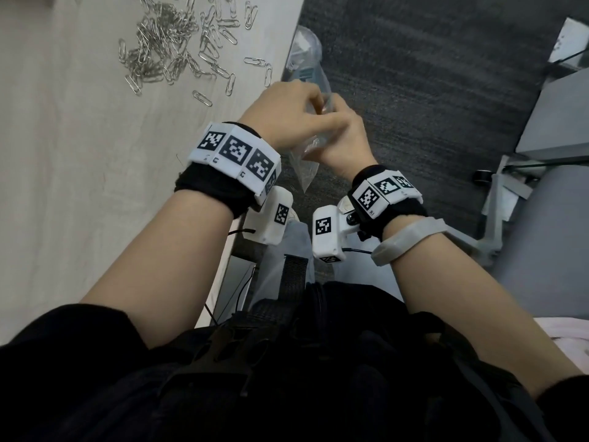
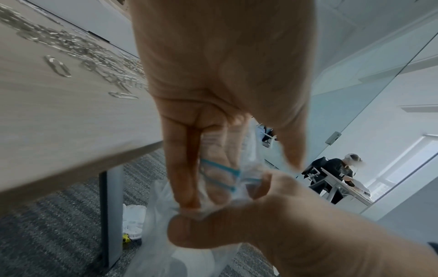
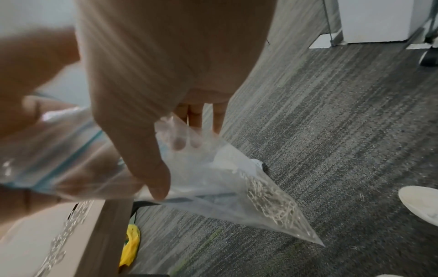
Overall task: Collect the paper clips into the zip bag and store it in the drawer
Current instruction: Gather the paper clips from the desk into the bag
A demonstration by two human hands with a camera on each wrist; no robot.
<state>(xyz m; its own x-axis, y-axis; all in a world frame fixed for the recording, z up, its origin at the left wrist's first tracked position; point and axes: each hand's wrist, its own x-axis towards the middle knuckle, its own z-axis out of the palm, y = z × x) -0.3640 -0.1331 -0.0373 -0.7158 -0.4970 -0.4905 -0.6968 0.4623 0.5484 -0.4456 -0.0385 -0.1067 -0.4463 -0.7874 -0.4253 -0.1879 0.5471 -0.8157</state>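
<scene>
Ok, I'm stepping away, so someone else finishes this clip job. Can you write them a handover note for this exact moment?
Left hand: grips the zip bag at its mouth, off the table edge.
Right hand: grips the same bag just below.
Done: some paper clips in the bag, gathered in its lower corner.
Left: a large pile of loose paper clips lies on the table; bag them, zip it shut, store it in the drawer, which is not in view.

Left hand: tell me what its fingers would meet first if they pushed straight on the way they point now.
The left hand already pinches the zip bag near its blue seal; its fingers point down at the right hand, which grips the same plastic. They would likely meet that thumb first, though depth is unclear.
</scene>
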